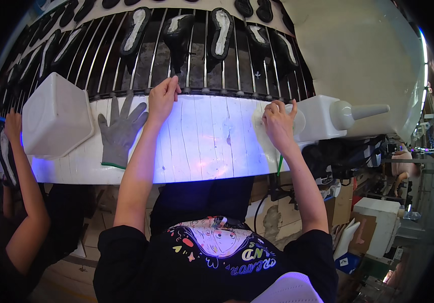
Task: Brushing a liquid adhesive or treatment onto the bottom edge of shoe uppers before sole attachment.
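My left hand [162, 101] is closed over the far edge of the white worktable [197, 151], its fingertips at the bars of the rack. Whatever it may hold cannot be made out. Just beyond it, a black shoe upper [180, 40] lies bottom up with a whitish underside. My right hand [279, 123] has its fingers curled beside a pale round dish [299, 121], and they hide what is in them. Left of my left forearm a grey work glove [121, 131] with a green cuff lies flat.
Several more bottom-up shoes [221, 35] rest on the metal-bar rack [149, 55]. A white plastic container [58, 118] stands left, and a white bottle with a long nozzle [323, 117] lies right. Another person's hand [12, 126] is at the far left.
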`<state>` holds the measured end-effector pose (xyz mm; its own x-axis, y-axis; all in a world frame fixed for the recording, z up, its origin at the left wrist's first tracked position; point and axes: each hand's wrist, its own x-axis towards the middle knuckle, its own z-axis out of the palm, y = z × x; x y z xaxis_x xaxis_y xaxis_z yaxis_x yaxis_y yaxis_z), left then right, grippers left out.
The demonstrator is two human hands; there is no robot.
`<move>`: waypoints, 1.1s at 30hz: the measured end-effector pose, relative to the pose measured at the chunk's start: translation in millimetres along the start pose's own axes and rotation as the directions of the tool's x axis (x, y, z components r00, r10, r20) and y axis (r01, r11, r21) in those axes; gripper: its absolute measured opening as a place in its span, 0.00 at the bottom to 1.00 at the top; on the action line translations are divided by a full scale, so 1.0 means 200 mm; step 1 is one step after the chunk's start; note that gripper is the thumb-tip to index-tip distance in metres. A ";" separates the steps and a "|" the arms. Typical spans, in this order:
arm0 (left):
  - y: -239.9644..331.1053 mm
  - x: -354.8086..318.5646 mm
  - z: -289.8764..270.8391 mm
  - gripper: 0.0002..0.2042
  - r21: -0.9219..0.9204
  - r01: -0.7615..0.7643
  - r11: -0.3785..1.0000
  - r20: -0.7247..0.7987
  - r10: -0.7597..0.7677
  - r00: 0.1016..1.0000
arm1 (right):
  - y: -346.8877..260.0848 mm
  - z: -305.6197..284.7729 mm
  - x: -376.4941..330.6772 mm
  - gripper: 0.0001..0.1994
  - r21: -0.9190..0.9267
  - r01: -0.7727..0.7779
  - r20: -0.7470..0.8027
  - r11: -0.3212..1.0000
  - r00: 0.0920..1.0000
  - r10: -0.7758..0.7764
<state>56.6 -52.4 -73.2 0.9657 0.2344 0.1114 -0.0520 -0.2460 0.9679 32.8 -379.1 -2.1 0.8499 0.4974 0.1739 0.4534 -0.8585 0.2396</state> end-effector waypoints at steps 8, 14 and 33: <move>0.01 0.01 0.01 0.21 0.028 0.006 1.000 0.019 -0.007 1.000 | 0.04 0.01 0.01 0.02 -0.020 -0.005 -0.073 1.000 0.997 0.004; 0.01 0.00 0.01 0.22 0.041 0.013 0.999 0.022 -0.014 1.000 | -0.02 0.00 -0.04 0.05 0.054 -0.027 0.019 0.998 0.999 0.026; -0.01 0.03 0.01 0.21 -0.055 0.014 0.998 -0.021 -0.016 1.000 | 0.03 -0.08 0.08 0.01 -0.144 0.046 0.103 0.988 0.994 -0.031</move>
<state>62.8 -53.3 -74.7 0.9608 0.2583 0.1011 -0.0519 -0.1905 0.9803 46.1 -375.0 17.0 0.8586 0.5084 0.0666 0.4486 -0.8077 0.3826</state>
